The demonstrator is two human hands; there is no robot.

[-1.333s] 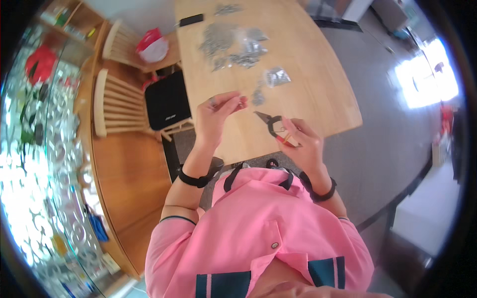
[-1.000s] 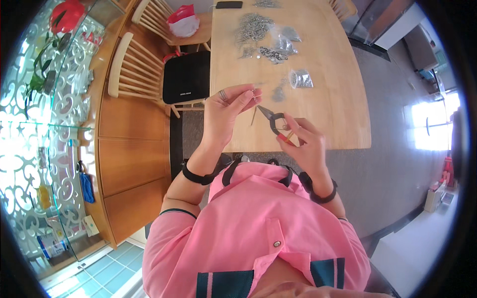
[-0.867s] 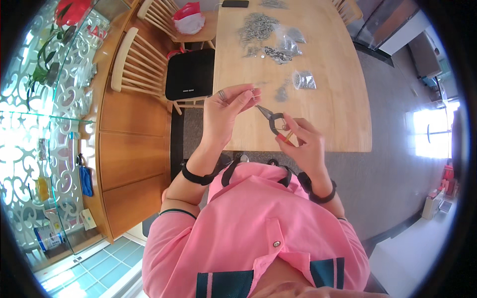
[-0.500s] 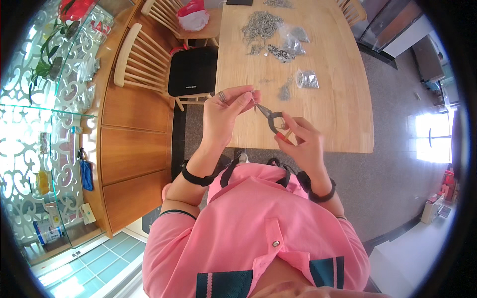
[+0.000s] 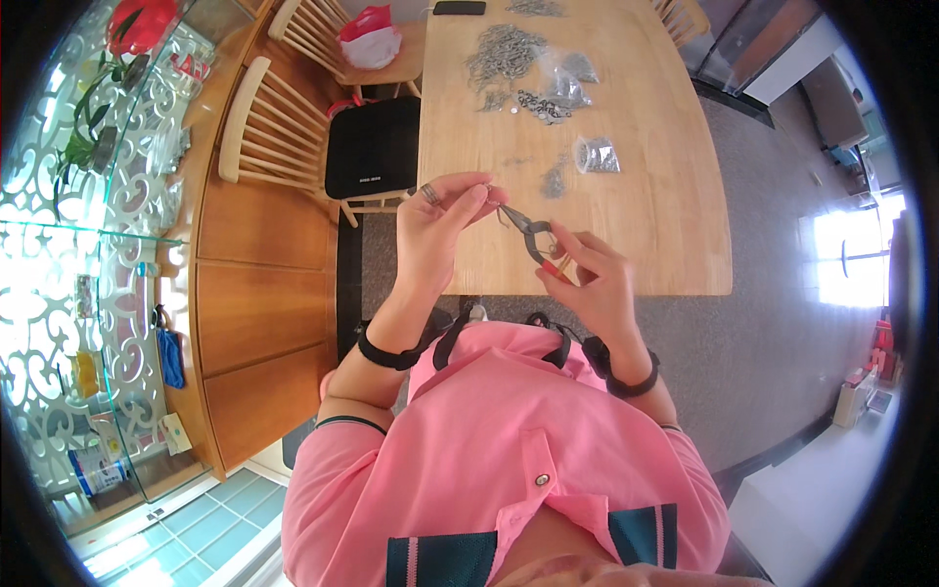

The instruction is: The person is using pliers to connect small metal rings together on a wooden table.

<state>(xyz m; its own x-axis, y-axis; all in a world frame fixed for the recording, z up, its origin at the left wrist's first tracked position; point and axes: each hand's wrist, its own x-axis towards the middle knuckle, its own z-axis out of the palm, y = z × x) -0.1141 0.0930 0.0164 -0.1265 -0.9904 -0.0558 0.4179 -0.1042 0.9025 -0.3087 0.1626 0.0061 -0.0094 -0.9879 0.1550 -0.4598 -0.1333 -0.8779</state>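
Over the near edge of the wooden table (image 5: pixel 665 225), my left hand (image 5: pixel 427 240) pinches a thin silvery chain piece (image 5: pixel 503 217) between thumb and forefinger. A short end of it dangles below the fingertips. My right hand (image 5: pixel 602 279) is closed around the handles of a pair of pliers (image 5: pixel 534 235) with dark jaws and red-orange grips. The pliers' narrow tips point left and meet the chain piece right beside my left fingertips. Whether the jaws are clamped on it is too small to tell.
Beyond my hands lie a heap of silvery chain (image 5: pixel 504 54), clear bags of small metal parts (image 5: pixel 567 83), dark chain links (image 5: pixel 543 106), a small clear packet (image 5: pixel 597 155) and loose metal bits (image 5: pixel 555 181). A chair with a black cushion (image 5: pixel 370 147) stands at the table's left.
The plier tips have come slightly closer to my left fingertips, and the dangling end of the chain piece shows more clearly. The whole view has shifted a little.
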